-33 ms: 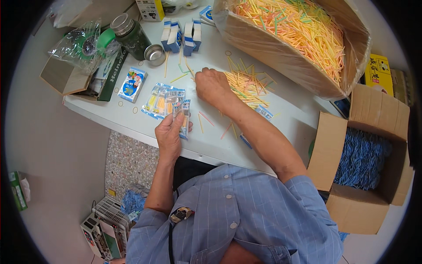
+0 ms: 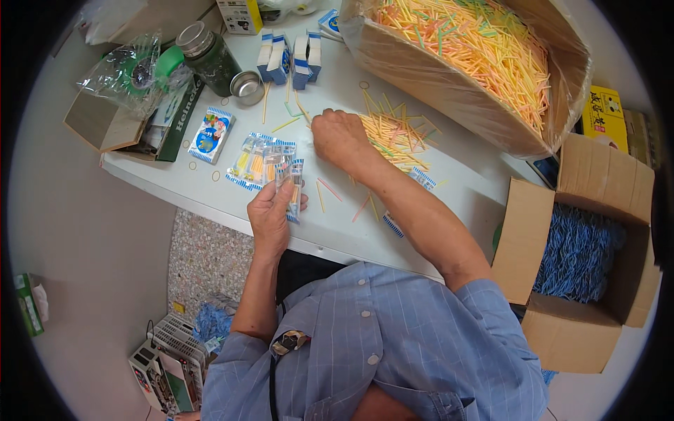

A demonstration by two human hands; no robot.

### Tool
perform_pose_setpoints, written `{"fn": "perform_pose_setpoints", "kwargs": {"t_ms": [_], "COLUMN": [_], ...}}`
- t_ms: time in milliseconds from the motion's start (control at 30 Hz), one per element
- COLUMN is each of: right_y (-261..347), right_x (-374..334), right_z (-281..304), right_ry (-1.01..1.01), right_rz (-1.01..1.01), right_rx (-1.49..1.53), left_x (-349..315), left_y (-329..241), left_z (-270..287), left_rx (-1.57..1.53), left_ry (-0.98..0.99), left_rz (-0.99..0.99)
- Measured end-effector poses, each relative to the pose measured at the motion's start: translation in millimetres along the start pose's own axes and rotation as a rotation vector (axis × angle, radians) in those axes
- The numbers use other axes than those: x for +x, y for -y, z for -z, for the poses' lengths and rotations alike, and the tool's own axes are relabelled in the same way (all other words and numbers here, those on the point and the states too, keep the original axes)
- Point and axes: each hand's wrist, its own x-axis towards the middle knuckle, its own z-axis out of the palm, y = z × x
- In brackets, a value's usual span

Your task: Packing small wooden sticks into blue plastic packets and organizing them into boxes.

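yellow, orange and green sticks (image 2: pixel 397 137) on a pale grey table (image 2: pixel 210 193); blue-and-white striped packets (image 2: pixel 263 160); brown cardboard box (image 2: pixel 449 81) at one o'clock; blue striped shirt (image 2: pixel 393 351).

A green jar (image 2: pixel 210 59) stands beside its steel lid (image 2: pixel 247 87) on the white table (image 2: pixel 210 193); a roll of green tape (image 2: pixel 163 64) lies left of it, a carton of blue bundles (image 2: pixel 579 252) sits at right
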Motion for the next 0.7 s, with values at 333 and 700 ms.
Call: {"fn": "perform_pose_setpoints", "kwargs": {"t_ms": [333,700], "right_y": [-17.8,-28.7], "right_x": [-10.6,-35.6], "right_z": [-3.3,19.7], "right_ry": [-0.055,-0.09], "right_rz": [0.035,-0.262], "right_rx": [0.184,1.519], "left_x": [0.0,1.2], "left_y": [6.7,17.6], "left_z": [-2.6,6.3], "left_rx": [0.021,0.097], "left_ry": [0.063,0.095], "left_rz": [-0.037,-0.045]}}
